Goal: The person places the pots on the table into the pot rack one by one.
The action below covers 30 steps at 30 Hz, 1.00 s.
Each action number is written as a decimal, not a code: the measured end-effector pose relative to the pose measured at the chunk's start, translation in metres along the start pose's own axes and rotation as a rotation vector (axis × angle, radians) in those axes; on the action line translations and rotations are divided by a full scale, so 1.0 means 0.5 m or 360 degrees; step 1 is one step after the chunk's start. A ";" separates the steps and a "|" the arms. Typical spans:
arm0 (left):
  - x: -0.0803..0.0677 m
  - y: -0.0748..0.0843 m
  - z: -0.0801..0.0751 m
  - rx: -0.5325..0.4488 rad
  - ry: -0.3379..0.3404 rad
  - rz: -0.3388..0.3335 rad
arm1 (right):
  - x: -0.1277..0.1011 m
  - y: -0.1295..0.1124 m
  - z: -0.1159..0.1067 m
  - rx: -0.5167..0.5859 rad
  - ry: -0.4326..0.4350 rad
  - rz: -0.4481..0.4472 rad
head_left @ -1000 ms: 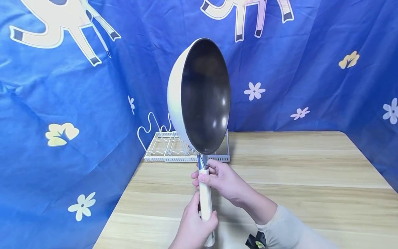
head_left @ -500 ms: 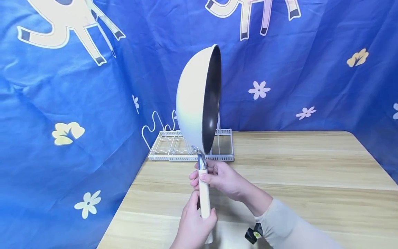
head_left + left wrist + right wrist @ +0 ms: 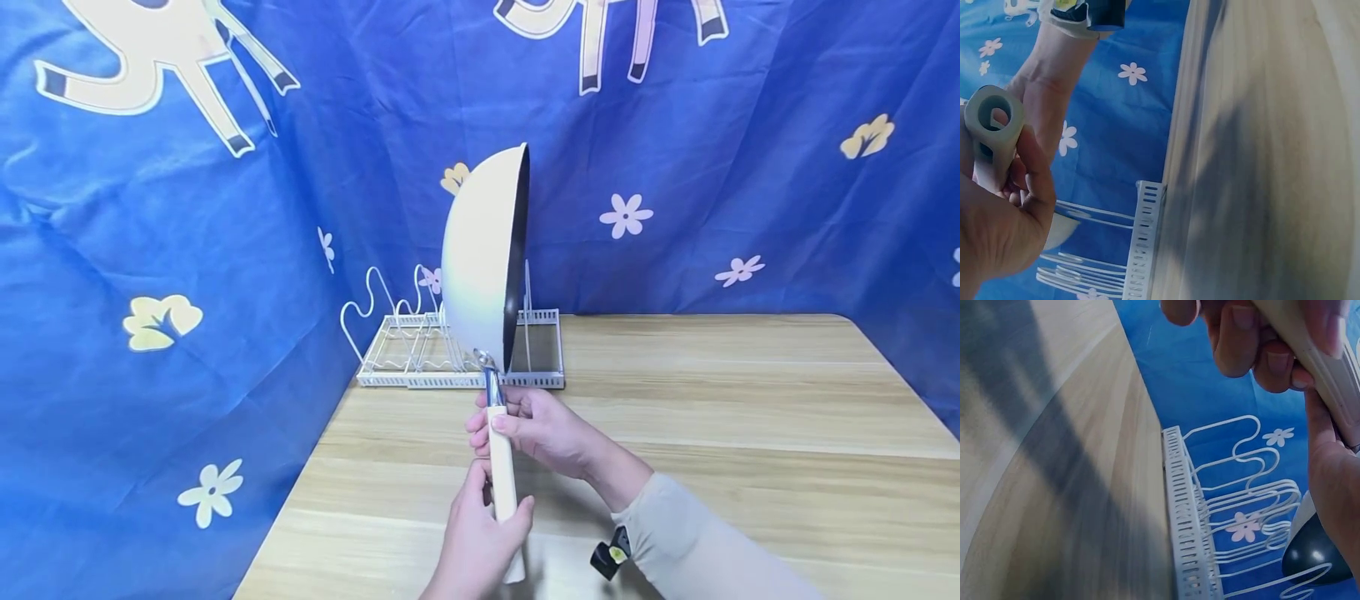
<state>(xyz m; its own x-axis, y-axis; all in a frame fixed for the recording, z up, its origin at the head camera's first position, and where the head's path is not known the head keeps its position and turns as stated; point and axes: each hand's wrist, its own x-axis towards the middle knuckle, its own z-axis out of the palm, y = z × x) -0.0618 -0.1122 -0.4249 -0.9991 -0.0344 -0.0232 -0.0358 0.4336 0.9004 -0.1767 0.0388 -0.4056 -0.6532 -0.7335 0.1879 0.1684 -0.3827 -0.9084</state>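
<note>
A deep frying pan (image 3: 480, 258), white outside and dark inside, stands on edge in the air, its bowl upward and its opening turned right. My right hand (image 3: 558, 437) grips the top of its cream handle (image 3: 504, 475), just below the metal neck. Lower down, my left hand (image 3: 480, 533) holds the same handle, thumb on the near side. The handle's end, with its hanging hole, faces the left wrist view. A white wire pan rack (image 3: 555, 380) lies behind the pan, partly covered by it; the bowl (image 3: 1319, 553) shows beyond the rack's wires in the right wrist view.
The rack's upright wire dividers (image 3: 367, 308) rise at its left, with another at its right. A wooden table (image 3: 750, 400) spreads under everything. Blue patterned cloth (image 3: 720, 167) hangs at the back and both sides. A black wrist device (image 3: 611, 554) sits below my right sleeve.
The pan has turned so its dark inside narrows to a thin strip and its white outside shows. Its bowl has come lower in the view. Both hands keep hold of the handle.
</note>
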 end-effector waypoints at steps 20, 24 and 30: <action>0.027 -0.007 0.051 -0.0030 0.0030 -0.0053 | -0.003 0.051 -0.071 0.0107 -0.0002 0.0021; 0.032 -0.017 0.060 -0.0003 0.0034 -0.0062 | -0.004 0.060 -0.080 0.0115 0.0013 0.0047; 0.034 -0.028 0.068 -0.0014 0.0016 -0.0081 | -0.009 0.074 -0.094 0.0126 -0.0007 0.0072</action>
<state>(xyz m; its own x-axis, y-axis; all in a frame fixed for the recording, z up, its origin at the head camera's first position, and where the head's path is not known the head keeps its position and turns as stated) -0.0790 -0.0881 -0.4527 -0.9958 -0.0651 -0.0648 -0.0864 0.4231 0.9019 -0.2021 0.0543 -0.4574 -0.6402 -0.7536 0.1492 0.2555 -0.3921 -0.8837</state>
